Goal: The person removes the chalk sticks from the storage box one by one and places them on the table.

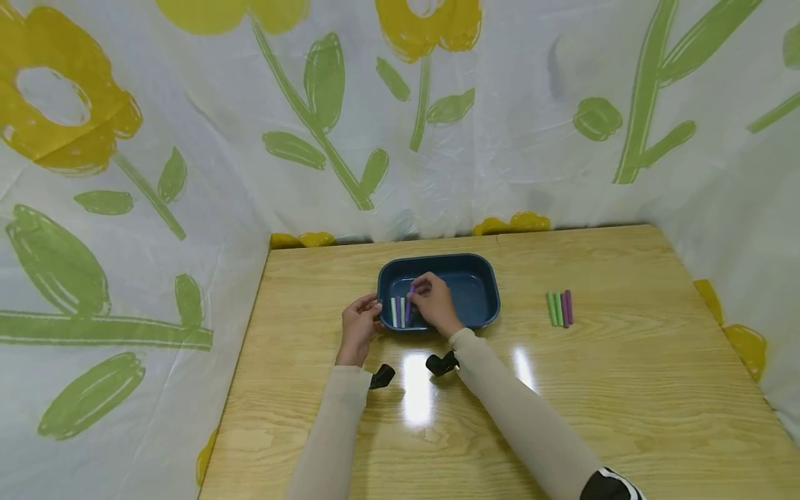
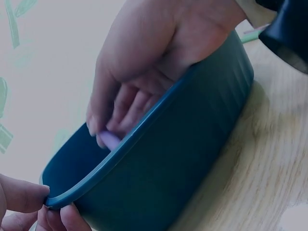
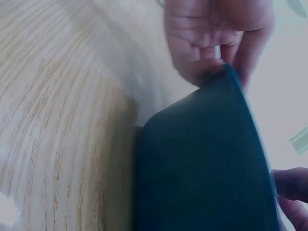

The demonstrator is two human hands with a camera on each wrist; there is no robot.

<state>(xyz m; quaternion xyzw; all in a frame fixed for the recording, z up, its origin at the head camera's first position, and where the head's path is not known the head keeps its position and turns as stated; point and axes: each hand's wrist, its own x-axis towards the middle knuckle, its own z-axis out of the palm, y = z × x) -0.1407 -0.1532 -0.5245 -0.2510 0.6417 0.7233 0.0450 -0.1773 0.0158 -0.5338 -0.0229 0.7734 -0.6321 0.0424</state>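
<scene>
Two hands at a tray of sticks on a table (image 1: 656, 361). The left hand (image 1: 359, 326) pinches the left end of the blue tray (image 1: 475, 260), thumb on the rim and fingers against the outer wall, a hold that probably serves to keep the vessel from sliding. The right hand (image 1: 434, 302) reaches over the near wall and holds a purple stick (image 1: 408, 311) in a narrow pinch between thumb and fingertips. The grip sits toward the stick's far end; the remainder extends from the fingertips toward the near wall, presumably so that it can be aligned without the fingers crowding its neighbours. The stick lies inside the tray, just right of a row of two pale sticks (image 1: 394, 312) with another purple one (image 1: 398, 311) between them, and roughly parallel to it; whether it touches the floor cannot be told. The alternating colours suggest deliberate order. To the right, well apart from the tray, two green sticks (image 1: 555, 309) and two purple ones (image 1: 567, 308) lie side by side, grouped by colour, a placement that seems convenient for the right hand.
</scene>
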